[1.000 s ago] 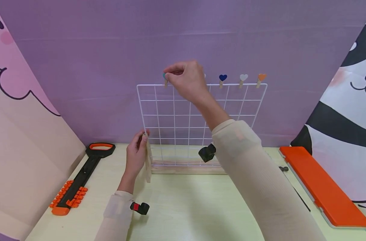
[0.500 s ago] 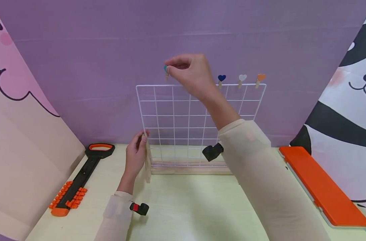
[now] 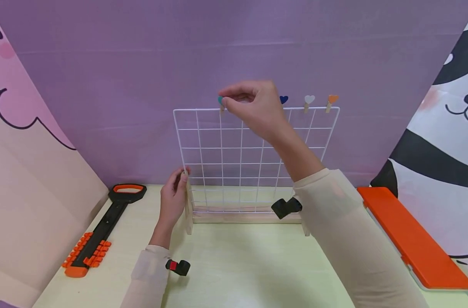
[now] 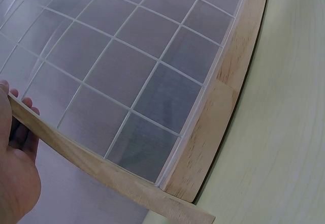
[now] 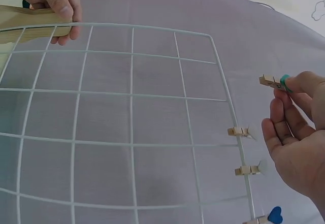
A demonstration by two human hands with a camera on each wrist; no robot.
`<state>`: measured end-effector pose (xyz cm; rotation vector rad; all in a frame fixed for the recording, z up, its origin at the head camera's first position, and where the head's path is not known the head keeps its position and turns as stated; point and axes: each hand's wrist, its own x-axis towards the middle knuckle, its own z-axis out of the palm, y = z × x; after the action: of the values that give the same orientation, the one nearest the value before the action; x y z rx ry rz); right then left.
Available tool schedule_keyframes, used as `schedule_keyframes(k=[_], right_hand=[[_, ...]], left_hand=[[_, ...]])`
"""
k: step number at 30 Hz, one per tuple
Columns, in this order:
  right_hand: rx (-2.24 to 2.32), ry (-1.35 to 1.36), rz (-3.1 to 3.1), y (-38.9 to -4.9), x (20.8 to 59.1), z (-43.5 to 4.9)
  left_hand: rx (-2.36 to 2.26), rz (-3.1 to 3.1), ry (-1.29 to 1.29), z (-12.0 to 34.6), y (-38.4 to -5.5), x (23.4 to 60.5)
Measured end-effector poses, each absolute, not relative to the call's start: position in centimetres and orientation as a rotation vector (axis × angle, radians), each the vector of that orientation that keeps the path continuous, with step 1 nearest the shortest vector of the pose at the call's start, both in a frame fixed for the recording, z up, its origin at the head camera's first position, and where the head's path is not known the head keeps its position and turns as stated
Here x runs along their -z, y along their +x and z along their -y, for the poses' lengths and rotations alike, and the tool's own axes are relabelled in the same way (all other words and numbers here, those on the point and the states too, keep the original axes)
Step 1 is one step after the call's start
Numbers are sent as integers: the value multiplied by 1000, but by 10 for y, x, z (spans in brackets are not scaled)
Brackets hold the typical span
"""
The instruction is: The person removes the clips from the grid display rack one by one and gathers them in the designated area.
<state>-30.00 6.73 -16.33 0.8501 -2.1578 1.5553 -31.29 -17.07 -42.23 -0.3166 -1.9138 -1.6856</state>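
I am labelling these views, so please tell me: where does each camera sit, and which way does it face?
Head: worn on the head, faces forward and down at the white grid; left hand, right hand and sleeves show.
Left wrist: on that wrist, faces the wooden post and wooden base; part of the left hand shows.
Right wrist: on that wrist, faces the grid's top edge; both hands show.
Head and right wrist share the teal-heart clothespin.
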Motion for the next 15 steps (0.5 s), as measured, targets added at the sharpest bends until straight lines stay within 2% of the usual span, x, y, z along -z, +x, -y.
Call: schedule_keyframes(k=[15], right_hand=[[-1524, 855, 2141, -292, 192, -99]], left_hand=[[1666, 1923, -310, 174, -312, 422]])
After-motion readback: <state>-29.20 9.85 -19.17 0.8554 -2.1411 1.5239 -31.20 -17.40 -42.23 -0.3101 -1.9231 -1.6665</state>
